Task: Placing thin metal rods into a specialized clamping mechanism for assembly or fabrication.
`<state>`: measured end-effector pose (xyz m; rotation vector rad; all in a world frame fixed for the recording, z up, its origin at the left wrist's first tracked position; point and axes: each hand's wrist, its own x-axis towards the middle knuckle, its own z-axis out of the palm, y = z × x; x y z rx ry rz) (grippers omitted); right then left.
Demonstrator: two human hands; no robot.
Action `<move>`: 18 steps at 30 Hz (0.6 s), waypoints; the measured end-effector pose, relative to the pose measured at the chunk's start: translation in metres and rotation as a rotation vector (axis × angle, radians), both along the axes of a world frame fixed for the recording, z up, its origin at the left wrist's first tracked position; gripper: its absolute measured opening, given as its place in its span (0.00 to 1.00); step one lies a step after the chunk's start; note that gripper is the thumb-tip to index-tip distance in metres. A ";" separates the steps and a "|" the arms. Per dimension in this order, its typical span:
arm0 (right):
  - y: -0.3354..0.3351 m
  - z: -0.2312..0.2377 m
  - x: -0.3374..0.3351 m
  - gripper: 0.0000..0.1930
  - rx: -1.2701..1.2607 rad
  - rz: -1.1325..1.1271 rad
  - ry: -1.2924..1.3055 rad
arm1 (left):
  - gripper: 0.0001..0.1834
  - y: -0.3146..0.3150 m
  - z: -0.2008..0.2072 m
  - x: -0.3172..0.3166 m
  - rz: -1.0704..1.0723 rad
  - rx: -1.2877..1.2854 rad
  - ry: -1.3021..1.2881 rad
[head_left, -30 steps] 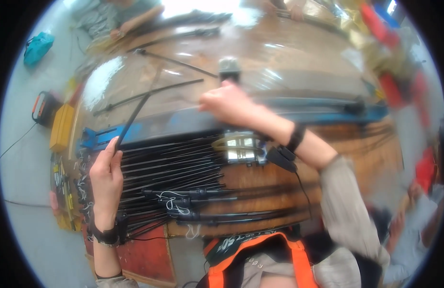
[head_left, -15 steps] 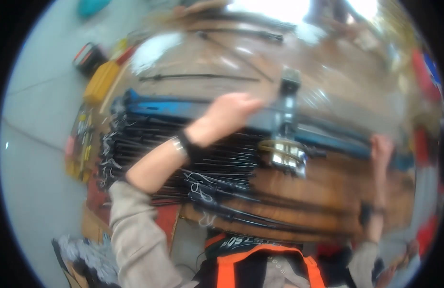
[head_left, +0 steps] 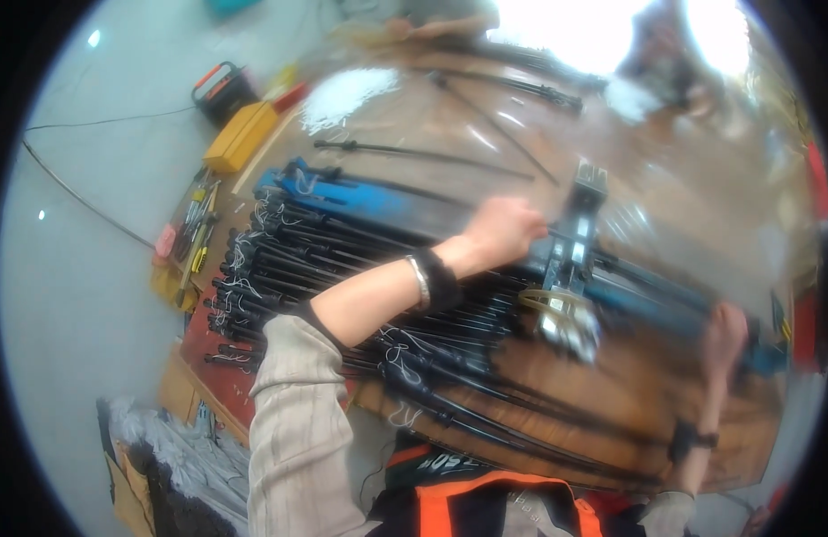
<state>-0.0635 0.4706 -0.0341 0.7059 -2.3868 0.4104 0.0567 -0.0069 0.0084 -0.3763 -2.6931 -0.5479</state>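
Here, metal clamp (head_left: 577, 219) just right of the left hand (head_left: 503, 234), fingers (head_left: 530, 220) curled, their hold impossible to tell.

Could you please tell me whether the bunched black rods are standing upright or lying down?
Lying down: the bunched black rods stretch lengthwise, side by side, across the table.

You are in a workshop, by the look of it, one set up for assembly. Your wooden desk (head_left: 624, 387) carries a long batch of similar black rods (head_left: 320, 264), many tied with pale string, alongside a blue metal rail (head_left: 369, 199) and a metal fixture (head_left: 571, 237). Near your left edge lie hand tools (head_left: 199, 255), some yellow-handled, and a yellow box (head_left: 241, 136). A cable (head_left: 85, 205) crosses the pale, hard floor (head_left: 74, 304), and another person's arm (head_left: 450, 27) reaches in at the far side.
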 end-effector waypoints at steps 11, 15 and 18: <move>0.009 -0.011 -0.006 0.03 0.032 -0.068 -0.002 | 0.07 -0.003 -0.013 0.000 0.015 0.146 0.130; 0.019 -0.012 -0.005 0.03 -0.031 -0.045 -0.059 | 0.08 0.000 -0.014 -0.001 -0.001 0.129 0.193; -0.027 0.006 0.024 0.09 -0.013 -0.015 -0.022 | 0.10 -0.006 -0.014 0.001 -0.011 0.087 0.227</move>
